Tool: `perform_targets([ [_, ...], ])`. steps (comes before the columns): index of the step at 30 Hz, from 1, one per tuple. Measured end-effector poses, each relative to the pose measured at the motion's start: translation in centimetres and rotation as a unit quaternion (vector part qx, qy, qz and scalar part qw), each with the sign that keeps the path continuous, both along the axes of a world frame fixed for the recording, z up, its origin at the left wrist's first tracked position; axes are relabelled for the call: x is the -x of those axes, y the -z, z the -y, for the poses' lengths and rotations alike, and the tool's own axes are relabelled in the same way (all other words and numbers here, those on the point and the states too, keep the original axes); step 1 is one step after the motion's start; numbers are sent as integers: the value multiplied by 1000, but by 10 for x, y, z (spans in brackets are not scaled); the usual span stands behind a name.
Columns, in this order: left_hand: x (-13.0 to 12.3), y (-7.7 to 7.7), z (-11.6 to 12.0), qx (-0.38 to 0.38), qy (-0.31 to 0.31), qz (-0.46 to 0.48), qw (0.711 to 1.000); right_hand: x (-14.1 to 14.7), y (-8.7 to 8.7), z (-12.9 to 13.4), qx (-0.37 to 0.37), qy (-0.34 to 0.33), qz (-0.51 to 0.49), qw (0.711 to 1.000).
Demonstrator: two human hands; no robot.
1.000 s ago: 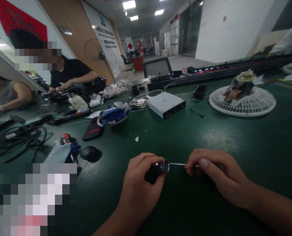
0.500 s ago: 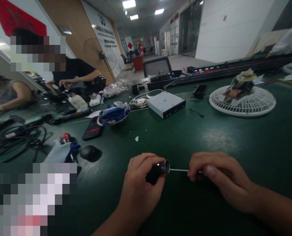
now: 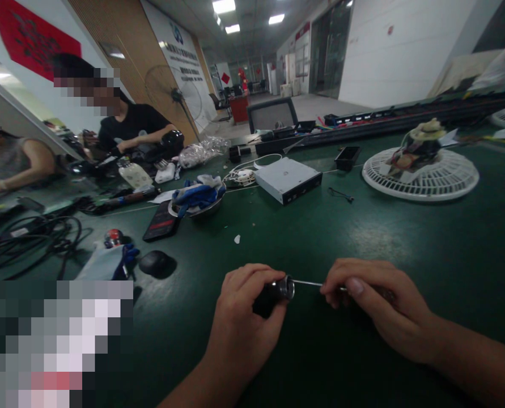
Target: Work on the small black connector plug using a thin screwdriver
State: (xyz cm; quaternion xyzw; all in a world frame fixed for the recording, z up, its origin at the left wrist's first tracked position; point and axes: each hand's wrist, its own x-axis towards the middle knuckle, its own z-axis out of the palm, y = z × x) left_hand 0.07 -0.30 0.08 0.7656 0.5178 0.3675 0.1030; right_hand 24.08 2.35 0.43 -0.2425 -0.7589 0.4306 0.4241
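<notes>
My left hand (image 3: 247, 317) is closed round a dark, shiny cylindrical part (image 3: 283, 289) with a round opening that faces right. Most of that part is hidden behind my fingers and palm. In my right hand (image 3: 375, 306) I hold a tool with a thin, straight metal shaft (image 3: 307, 283), which looks like a screwdriver; its handle is hidden in my grip. The shaft runs left to the rim of the cylindrical part's opening. Whether its tip touches inside I cannot tell.
On the green table (image 3: 303, 238) lie an optical disc drive (image 3: 288, 178), a white fan grille with a motor (image 3: 420, 170), a bowl with blue-and-white cloth (image 3: 199, 195), a phone (image 3: 162, 221), a black mouse (image 3: 155, 263) and cables (image 3: 31, 238). Two people sit at the far left.
My right hand has risen slightly and the shaft now tilts down to the right, its left end near the upper rim. My left hand stays nearly still. A person opposite has shifted posture.
</notes>
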Motion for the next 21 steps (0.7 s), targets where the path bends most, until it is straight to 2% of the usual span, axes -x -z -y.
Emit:
perform_targets([
  [5,0,0,0,3,0,4,1000,-2,3,2,-4,-46,-15,999],
  [11,0,1,0,5,-2,5,1000,-1,2,1,-6,9,3,1000],
  [17,1,2,1,3,2,0,1000,-1,0,1,-8,-30,-2,1000],
  [21,1,1,1,3,1,4,1000,0,1,2,-15,5,1,1000],
])
